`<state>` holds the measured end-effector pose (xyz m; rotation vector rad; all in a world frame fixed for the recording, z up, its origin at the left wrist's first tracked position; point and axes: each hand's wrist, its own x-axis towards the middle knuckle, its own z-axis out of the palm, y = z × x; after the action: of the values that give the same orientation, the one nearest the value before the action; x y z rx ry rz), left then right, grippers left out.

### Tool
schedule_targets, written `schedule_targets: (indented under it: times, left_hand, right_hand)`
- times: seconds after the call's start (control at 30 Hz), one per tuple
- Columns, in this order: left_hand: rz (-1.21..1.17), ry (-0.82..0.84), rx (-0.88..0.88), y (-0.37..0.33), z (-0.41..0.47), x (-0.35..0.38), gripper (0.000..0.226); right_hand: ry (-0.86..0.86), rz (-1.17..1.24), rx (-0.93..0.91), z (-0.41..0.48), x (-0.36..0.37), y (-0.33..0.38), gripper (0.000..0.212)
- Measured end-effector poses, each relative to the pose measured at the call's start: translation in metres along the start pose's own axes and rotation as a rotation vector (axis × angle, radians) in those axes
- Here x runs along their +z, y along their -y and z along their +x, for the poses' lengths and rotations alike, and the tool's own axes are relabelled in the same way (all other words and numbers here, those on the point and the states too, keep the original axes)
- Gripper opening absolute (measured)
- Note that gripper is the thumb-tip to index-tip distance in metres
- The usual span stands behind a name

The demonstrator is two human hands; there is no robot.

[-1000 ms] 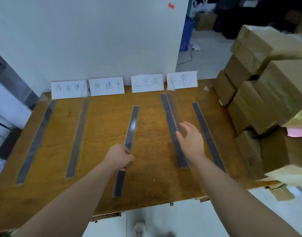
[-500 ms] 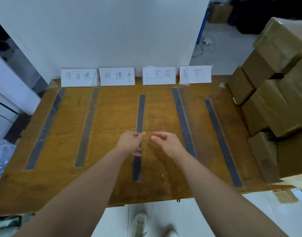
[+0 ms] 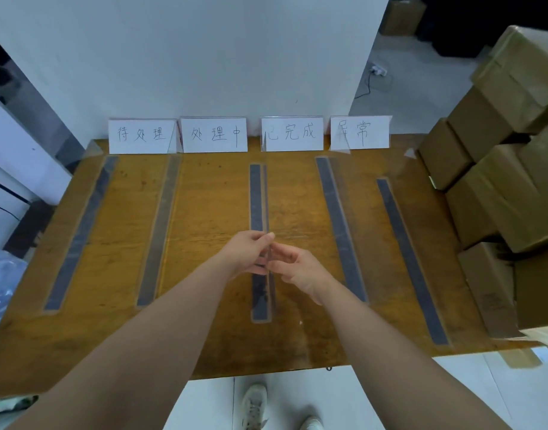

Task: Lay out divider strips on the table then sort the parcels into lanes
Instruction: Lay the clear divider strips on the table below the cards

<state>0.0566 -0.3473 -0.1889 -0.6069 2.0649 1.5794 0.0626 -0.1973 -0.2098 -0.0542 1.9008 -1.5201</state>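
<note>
Five long clear divider strips with dark bases lie lengthwise on the wooden table (image 3: pixel 204 342). The middle strip (image 3: pixel 256 197) runs straight toward the back. My left hand (image 3: pixel 247 254) pinches its clear upright edge from the left. My right hand (image 3: pixel 299 271) meets it from the right, with curled fingers pinching the same edge. The other strips are the far left (image 3: pixel 80 234), second (image 3: pixel 158 231), fourth (image 3: pixel 337 218) and far right (image 3: pixel 409 259). Several brown parcels (image 3: pixel 499 200) are stacked at the table's right end.
Four white handwritten label cards (image 3: pixel 292 134) stand along the back edge against a white wall. The parcel stack overhangs the right side of the table. My shoes (image 3: pixel 254 408) show on the floor below the front edge.
My right hand left the fourth strip and came across to the middle strip beside my left hand. The middle strip turned from slanted to straight.
</note>
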Motion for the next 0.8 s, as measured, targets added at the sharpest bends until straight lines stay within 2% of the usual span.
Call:
schedule_targets:
  times: [0.8]
  left_hand:
    - [0.035, -0.026, 0.047, -0.006, 0.021, -0.032, 0.043]
  right_hand:
    - [-0.031, -0.086, -0.017, 0.034, 0.015, 0.025, 0.047]
